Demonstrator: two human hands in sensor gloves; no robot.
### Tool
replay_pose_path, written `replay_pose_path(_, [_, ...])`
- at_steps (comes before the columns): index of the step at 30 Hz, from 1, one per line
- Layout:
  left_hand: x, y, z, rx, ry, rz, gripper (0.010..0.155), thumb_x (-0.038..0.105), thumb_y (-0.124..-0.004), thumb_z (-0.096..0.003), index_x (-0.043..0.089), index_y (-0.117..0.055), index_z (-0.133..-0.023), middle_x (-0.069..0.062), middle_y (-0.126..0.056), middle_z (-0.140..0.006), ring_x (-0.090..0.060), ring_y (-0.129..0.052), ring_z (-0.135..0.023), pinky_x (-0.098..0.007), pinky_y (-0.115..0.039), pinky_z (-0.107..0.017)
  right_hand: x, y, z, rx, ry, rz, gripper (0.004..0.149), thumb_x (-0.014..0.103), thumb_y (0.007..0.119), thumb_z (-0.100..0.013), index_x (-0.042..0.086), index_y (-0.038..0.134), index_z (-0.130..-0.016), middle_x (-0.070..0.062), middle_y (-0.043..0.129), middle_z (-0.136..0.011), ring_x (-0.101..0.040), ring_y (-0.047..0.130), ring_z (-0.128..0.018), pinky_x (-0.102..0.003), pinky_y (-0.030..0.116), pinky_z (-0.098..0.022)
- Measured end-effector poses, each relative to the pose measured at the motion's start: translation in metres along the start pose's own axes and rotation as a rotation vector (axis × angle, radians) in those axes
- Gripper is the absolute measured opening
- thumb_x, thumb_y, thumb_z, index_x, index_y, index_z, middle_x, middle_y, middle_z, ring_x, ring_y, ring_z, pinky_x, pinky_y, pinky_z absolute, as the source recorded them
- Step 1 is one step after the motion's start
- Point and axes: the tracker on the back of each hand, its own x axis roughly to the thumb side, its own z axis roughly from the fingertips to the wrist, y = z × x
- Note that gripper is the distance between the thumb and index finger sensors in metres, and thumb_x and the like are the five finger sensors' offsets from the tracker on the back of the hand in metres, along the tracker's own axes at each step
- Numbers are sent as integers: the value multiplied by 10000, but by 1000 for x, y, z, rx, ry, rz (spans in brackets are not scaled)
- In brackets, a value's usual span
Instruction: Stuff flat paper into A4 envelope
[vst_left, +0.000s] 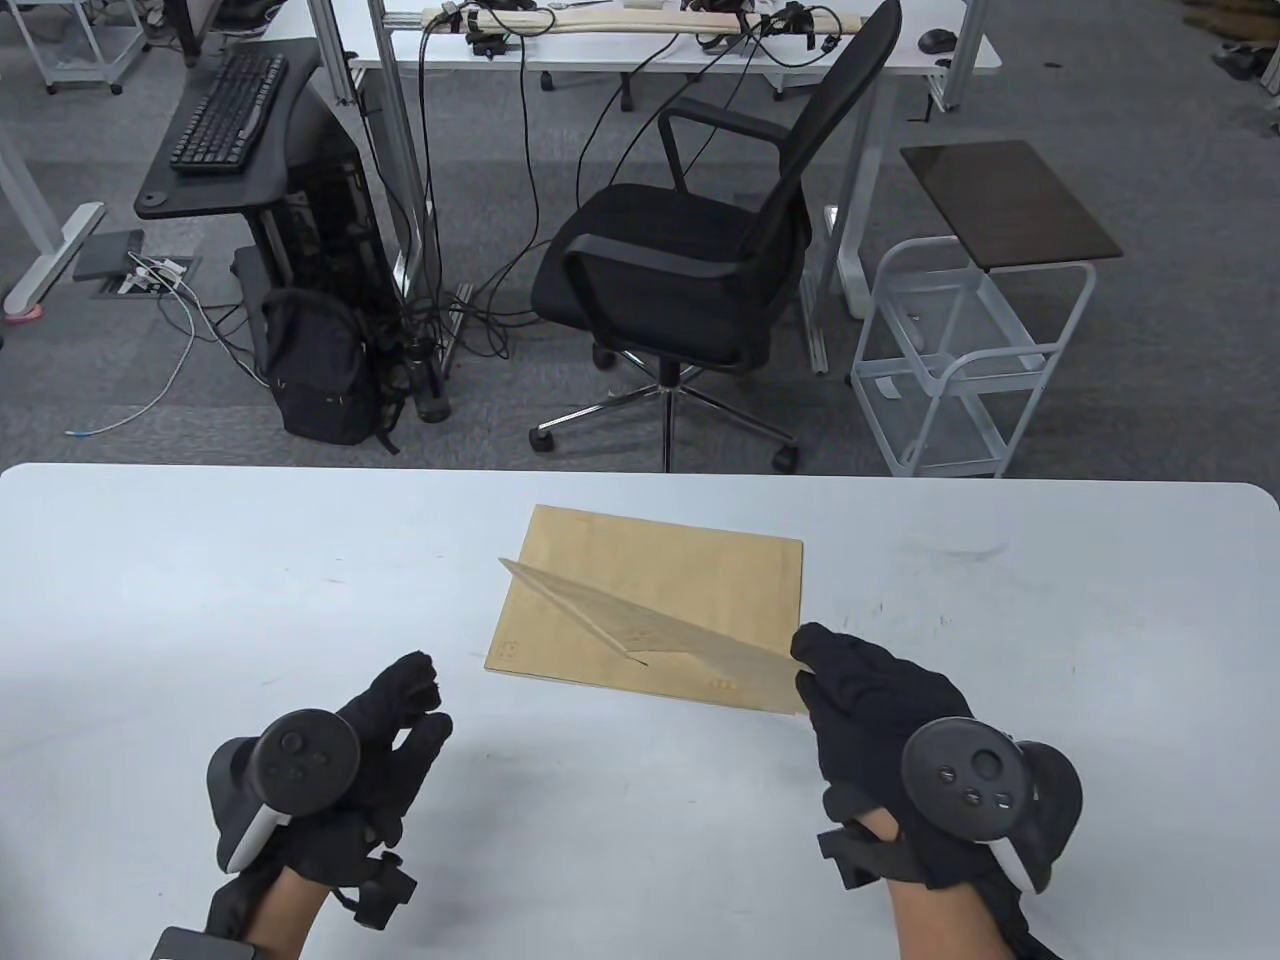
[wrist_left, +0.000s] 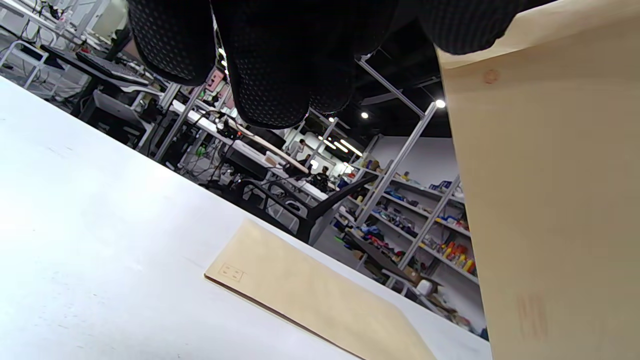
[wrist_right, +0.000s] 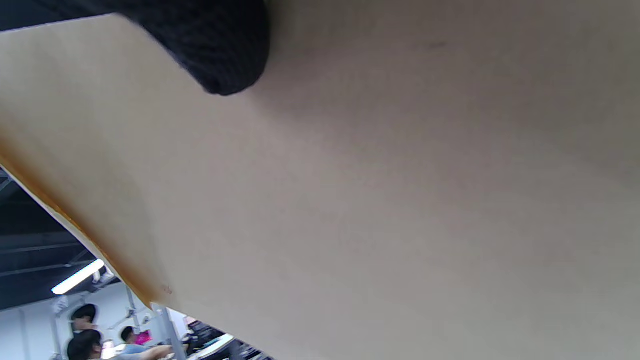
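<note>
In the table view, the right hand is holding one envelope by its near right corner, its grip closed on that corner, and the envelope is tilting edge-on above a second envelope that is lying flat on the white surface. The left hand is hovering apart from both, fingers loosely curled and holding nothing. No white sheet is showing here. In the left wrist view, the left hand's fingers are hanging in from the top, touching nothing, while the lifted envelope is filling the right side and the flat envelope is showing a small printed box mark at its corner, too small to read. In the right wrist view, a gloved fingertip is pressing on the tan face of the held envelope, which is covering nearly the whole view; no writing is showing there.
</note>
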Motion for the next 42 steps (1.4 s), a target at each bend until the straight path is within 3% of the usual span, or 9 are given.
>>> replay_pose_path(7, [-10, 3, -2, -6, 22, 21, 686, 535, -718, -441, 229, -620, -1047, 75, -860, -960, -215, -1013, -814, -504, -820, -673, 32, 61, -31, 19, -84, 309, 406, 436, 848, -489, 383, 820, -890, 98, 851, -846, -215, 928, -770, -540, 734, -613])
replay_pose_path(15, [-20, 8, -2, 0, 39, 28, 681, 534, -720, -443, 230, -626, -1045, 76, -862, -959, -218, -1013, -815, -507, -817, -675, 27, 134, -43, 124, -90, 453, 416, 436, 833, -505, 407, 779, -916, 120, 817, -886, -203, 892, -828, -537, 720, -636])
replay_pose_path(18, [-23, 8, -3, -2, 45, 29, 683, 536, -718, -443, 231, -624, -1047, 74, -859, -964, -218, -1009, -823, -507, -816, -678, 18, 169, -36, 212, -118, 519, 424, 443, 828, -502, 410, 770, -920, 121, 810, -891, -200, 892, -833, -535, 730, -629])
replay_pose_path(21, [-26, 7, -3, -10, 52, 36, 682, 535, -719, -443, 231, -627, -1046, 71, -859, -967, -221, -1010, -824, -509, -816, -678, 3, 205, -26, 380, -128, 543, 449, 454, 816, -492, 407, 751, -933, 113, 793, -907, -206, 885, -842, -541, 735, -622])
replay_pose_path(26, [-25, 6, -3, -20, 52, 31, 682, 536, -718, -444, 235, -623, -1049, 57, -853, -976, -222, -1004, -833, -509, -813, -683, -18, 240, -10, 618, -103, 530, 513, 454, 830, -474, 391, 708, -968, 90, 746, -947, -228, 867, -858, -563, 727, -614])
replay_pose_path(33, [-25, 4, -3, -33, 46, 28, 688, 537, -717, -444, 241, -611, -1056, 50, -834, -1000, -229, -991, -856, -514, -804, -693, -29, 264, 8, 833, -67, 550, 532, 475, 800, -477, 400, 671, -988, 83, 669, -996, -229, 833, -893, -581, 705, -629])
replay_pose_path(38, [-24, 3, -3, -33, 38, 25, 695, 538, -716, -444, 247, -597, -1064, 37, -801, -1034, -241, -963, -895, -523, -788, -710, -22, 243, 1, 760, -39, 439, 560, 522, 757, -481, 389, 633, -1011, 69, 648, -1012, -245, 798, -921, -588, 691, -637])
replay_pose_path(42, [-19, 2, -2, -34, 25, 43, 715, 542, -714, -444, 249, -565, -1080, 32, -753, -1074, -259, -910, -958, -534, -762, -732, -8, 206, -7, 677, 3, 183, 611, 549, 742, -485, 376, 568, -1044, 46, 578, -1046, -271, 727, -965, -603, 656, -654])
